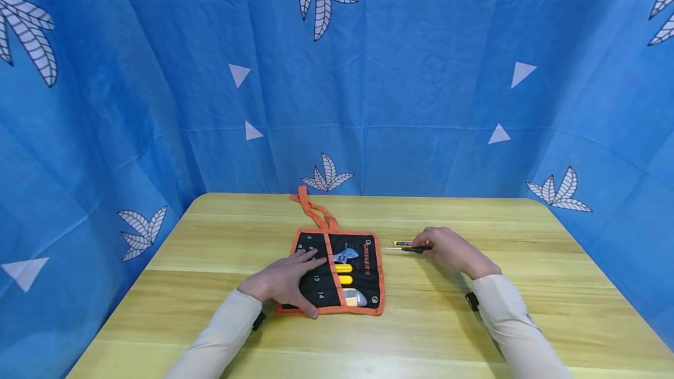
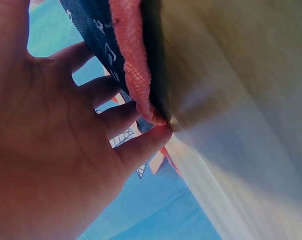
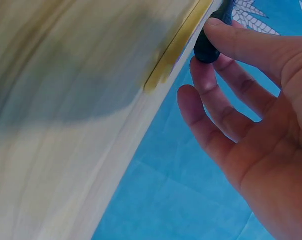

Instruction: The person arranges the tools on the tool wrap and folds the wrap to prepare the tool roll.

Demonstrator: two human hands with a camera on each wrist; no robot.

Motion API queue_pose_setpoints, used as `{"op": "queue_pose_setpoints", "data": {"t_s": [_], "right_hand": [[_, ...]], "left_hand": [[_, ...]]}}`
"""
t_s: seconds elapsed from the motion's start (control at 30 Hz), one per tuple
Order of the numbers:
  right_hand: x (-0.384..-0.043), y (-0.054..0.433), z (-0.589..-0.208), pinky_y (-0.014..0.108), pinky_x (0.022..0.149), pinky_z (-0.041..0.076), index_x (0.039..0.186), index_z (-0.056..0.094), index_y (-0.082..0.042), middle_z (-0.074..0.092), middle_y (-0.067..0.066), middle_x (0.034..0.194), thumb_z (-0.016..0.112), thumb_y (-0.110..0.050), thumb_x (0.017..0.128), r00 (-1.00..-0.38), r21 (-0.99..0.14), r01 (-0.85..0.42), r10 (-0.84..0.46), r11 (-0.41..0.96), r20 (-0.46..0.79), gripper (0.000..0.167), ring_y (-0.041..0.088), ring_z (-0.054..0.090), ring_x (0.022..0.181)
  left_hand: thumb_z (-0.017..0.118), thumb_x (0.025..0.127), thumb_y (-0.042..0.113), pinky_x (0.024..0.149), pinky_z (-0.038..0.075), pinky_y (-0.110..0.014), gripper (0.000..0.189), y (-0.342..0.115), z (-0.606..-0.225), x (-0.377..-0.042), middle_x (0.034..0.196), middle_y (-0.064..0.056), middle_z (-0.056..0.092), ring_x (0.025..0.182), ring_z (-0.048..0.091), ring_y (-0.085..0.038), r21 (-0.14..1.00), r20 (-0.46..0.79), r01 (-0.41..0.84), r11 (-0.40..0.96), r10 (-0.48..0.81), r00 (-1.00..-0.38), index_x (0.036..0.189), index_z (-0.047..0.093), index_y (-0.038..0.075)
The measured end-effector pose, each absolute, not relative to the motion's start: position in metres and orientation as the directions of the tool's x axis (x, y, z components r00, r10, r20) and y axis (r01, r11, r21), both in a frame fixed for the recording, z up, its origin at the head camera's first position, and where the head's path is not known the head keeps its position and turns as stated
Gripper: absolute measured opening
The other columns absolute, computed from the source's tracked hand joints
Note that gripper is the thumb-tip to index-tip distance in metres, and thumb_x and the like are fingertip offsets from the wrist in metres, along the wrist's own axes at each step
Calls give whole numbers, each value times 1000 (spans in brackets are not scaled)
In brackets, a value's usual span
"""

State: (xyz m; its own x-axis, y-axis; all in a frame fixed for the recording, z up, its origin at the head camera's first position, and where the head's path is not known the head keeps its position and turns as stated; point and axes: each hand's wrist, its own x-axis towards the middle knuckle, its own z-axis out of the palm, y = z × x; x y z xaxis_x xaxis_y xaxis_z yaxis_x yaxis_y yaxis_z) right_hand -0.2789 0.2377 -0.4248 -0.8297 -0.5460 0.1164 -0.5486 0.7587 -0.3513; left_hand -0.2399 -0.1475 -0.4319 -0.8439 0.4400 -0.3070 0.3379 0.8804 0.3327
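Observation:
A black tool pouch (image 1: 330,294) with orange edging and printed numbers lies flat on the table. My left hand (image 1: 286,278) rests on its left part, fingers spread. In the left wrist view, fingertips touch the pouch's orange edge (image 2: 133,55) by the tabletop. An adjustable wrench (image 1: 346,255), two yellow-handled tools (image 1: 344,268) and a grey-and-yellow round-ended item (image 1: 355,297) stick out of the pockets. To the right, my right hand (image 1: 453,249) pinches the black handle of a small screwdriver (image 1: 415,249). Its thin shaft points left toward the pouch.
A small flat yellow item (image 1: 402,244) with a dark label lies just behind the screwdriver. Orange tie straps (image 1: 318,212) trail from the pouch toward the back of the wooden table (image 1: 237,221). A blue patterned curtain (image 1: 421,75) hangs behind and along both sides.

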Motion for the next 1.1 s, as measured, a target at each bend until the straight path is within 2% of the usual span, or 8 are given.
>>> {"op": "queue_pose_setpoints", "data": {"t_s": [0.53,1.1], "right_hand": [[-289,219,-425,41,83,58,113,76,-5,72,6,105,71,6,91,-818,-369,-562,-564,740,115,25,23,69,95],[-294,179,-412,43,88,58,115,75,-6,73,8,111,72,4,92,-803,-332,-583,-587,741,100,26,25,69,102]], "left_hand": [[91,66,58,121,28,-60,110,-147,-433,-239,169,-1,26,157,20,-31,330,-307,341,880,442,-843,158,39,31],[91,66,60,120,30,-60,110,-147,-433,-240,169,-2,28,157,21,-31,294,-314,340,894,426,-849,159,39,31]]}}
